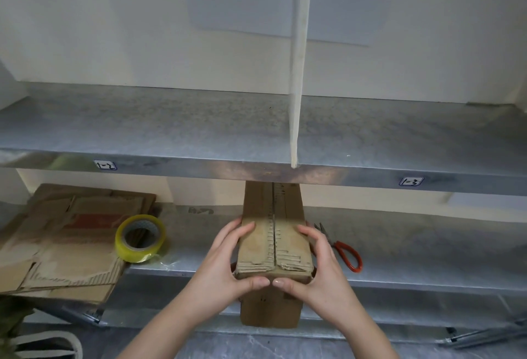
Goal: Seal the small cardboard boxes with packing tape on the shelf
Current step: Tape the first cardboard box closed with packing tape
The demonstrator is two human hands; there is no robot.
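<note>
From the head view, your left hand (228,261) and right hand (313,267) grip the small cardboard box (273,244) from either side. Your fingers curl over its closed top flaps, slightly spread, and your thumbs press on its near face with their tips almost meeting. The box sits at the front edge of the lower shelf (413,244). The tape roll (140,237) lies to its left, resting partly on flattened cardboard (71,239). The red-handled scissors (342,247) lie just to the right.

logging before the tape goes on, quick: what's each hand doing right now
Left hand: grips the left side of the cardboard box, thumb on its near edge.
Right hand: grips the right side of the same box, thumb on its near edge.
</note>
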